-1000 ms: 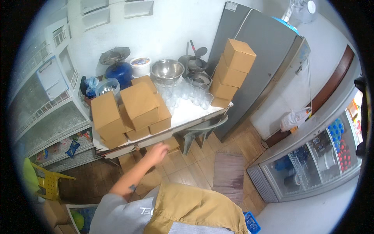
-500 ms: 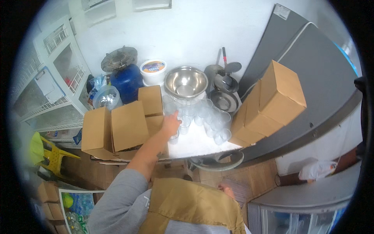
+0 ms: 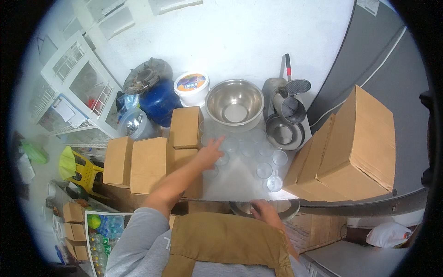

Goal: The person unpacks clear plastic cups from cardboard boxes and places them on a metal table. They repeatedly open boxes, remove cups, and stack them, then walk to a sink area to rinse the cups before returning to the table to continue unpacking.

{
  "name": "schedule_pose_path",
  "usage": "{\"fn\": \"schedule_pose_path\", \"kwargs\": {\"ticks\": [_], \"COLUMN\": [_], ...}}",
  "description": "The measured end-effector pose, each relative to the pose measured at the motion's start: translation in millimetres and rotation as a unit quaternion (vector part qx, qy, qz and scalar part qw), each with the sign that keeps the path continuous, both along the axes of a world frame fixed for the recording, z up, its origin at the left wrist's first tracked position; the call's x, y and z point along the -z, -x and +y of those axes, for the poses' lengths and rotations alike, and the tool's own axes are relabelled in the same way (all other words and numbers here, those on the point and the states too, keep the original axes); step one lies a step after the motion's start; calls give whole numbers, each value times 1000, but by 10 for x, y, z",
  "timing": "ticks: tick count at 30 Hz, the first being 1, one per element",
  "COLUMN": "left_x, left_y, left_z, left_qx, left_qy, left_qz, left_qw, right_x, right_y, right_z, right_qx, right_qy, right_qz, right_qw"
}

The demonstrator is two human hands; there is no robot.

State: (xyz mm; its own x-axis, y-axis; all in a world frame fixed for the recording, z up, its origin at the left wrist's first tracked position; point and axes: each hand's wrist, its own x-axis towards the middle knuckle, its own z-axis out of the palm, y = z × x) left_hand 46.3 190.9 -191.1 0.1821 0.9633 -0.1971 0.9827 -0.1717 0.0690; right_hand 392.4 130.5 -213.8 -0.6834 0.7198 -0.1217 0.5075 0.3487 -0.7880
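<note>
Several clear drinking glasses (image 3: 279, 158) stand in a cluster on the white table (image 3: 235, 187). My left hand (image 3: 211, 153) reaches over the left side of this cluster, fingers stretched out and slightly apart, with nothing seen in them. Whether its fingertips touch a glass I cannot tell. Low at the table's front edge is my right hand (image 3: 265, 210), its fingers loosely bent and apart, holding nothing visible. Directly behind the glasses sits a wide steel bowl (image 3: 235, 104).
Cardboard boxes stand left (image 3: 150, 161) and right (image 3: 355, 147) of the glasses. Behind are a white tub (image 3: 191, 90), a blue container (image 3: 160, 102) under a burner, and metal pans (image 3: 284, 131). A grey fridge-like panel (image 3: 392, 60) rises at right.
The view has shifted, so the table appears nearer. My left hand stays over the left glasses, its fingers more spread. My right hand has risen to the table's front edge.
</note>
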Motion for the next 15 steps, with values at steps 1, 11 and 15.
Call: {"fn": "schedule_pose_path", "kwargs": {"ticks": [1,11,15], "left_x": [-7,127,214], "left_y": [2,137,219], "left_z": [3,116,252], "left_qx": [0,15,36], "left_qy": [12,64,96], "left_qz": [-2,-73,-87], "left_qw": [1000,995,991], "right_x": [17,69,236], "right_y": [9,-62,-96], "right_z": [17,39,-43], "right_qx": [-4,-16,-16], "right_qy": [2,-1,27], "right_qz": [-11,-16,-9], "right_qw": [1000,1000,999]}}
